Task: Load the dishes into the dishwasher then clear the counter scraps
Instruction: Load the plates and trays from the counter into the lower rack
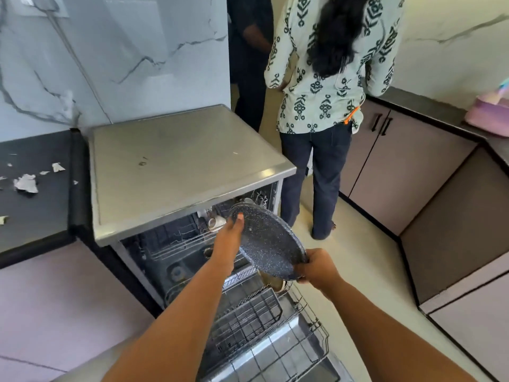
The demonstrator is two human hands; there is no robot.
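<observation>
A: What is held, and how?

B: A dark speckled plate (268,244) is gripped at its 5 o'clock rim by the right hand (316,267), fingers curled round the edge. Its 10 o'clock edge is steadied by the left hand (230,238), thumb laid on the face; the other fingers are hidden behind the plate. It is held tilted above the pulled-out lower rack (256,323).

A: How much is judged done?

B: Loading appears under way. A metal vessel (271,282) is seen under the plate, and cups (216,221) in the upper rack at 11 o'clock. The paper scraps (26,183) on the dark counter (35,216), far out at 9 o'clock, are not yet cleared.

A: And room to move?

B: The dishwasher's steel top (179,166) overhangs just beyond the plate at 12 o'clock. A standing person (327,106) is near at 1 o'clock, and cabinets (413,172) close the 3 o'clock side. Open rack lies at 6 o'clock.
</observation>
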